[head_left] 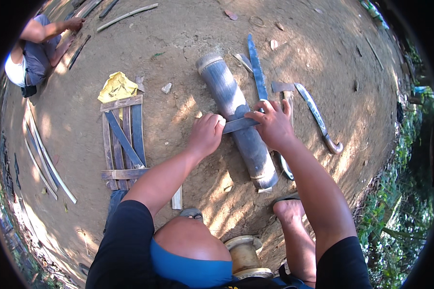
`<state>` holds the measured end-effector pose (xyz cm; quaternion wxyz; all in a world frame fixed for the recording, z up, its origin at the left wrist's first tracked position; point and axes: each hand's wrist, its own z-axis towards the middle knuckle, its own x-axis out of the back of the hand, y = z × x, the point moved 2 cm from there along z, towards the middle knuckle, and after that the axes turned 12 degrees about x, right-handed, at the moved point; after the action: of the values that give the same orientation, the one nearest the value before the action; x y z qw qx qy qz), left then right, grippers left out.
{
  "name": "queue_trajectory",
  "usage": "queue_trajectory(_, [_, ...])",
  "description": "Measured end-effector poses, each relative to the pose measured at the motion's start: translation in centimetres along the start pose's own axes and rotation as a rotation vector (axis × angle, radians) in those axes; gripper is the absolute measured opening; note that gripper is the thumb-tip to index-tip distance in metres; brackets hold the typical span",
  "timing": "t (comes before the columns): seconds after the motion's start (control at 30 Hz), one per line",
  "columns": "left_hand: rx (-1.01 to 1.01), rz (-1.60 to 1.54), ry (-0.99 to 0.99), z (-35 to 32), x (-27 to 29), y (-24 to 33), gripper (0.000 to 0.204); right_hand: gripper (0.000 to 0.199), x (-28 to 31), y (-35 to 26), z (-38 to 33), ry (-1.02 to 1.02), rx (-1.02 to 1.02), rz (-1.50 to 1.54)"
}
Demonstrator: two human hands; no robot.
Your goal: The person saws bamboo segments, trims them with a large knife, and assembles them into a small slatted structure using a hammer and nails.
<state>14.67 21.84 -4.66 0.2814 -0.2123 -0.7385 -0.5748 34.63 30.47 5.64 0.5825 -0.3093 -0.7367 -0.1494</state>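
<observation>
A thick, dark bamboo-like log (222, 84) with pale ends lies slanted on the ground before me. Across its middle runs a short, dark flat strip (239, 125). My left hand (206, 134) is closed on the strip's left end, thumb on top. At the other end, my right hand (275, 124) grips the strip with thumb and finger, its other fingers raised. Just beyond the right hand lies a long saw-like blade (257, 67); its near end is hidden by the hand. An axe (282, 87) and a curved knife (314, 108) with a brown handle rest farther right.
A slatted panel (122, 103) with a loose dark strip (125, 139) lies left, below a yellow sheet (117, 86). Long thin strips (46, 154) lie farther left. A spool (245, 255) stands between my legs. Another person (38, 53) crouches upper left. Plants (395, 226) edge the right.
</observation>
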Motion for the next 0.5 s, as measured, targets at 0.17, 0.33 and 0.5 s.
queue_trajectory(0.17, [0.108, -0.132, 0.076, 1.1, -1.6, 0.1, 0.021, 0.038, 0.6, 1.0, 0.3, 0.029, 0.011, -0.039])
queue_trajectory(0.33, [0.176, -0.137, 0.279, 1.2, -3.4, -1.6, 0.018, 0.035, 0.9, 0.0, 0.9, 0.101, 0.089, -0.055])
queue_trajectory(0.5, [0.087, -0.062, 0.381, 1.2, -3.0, -1.7, 0.018, 0.038, -0.3, 0.2, 1.3, 0.208, 0.124, -0.030])
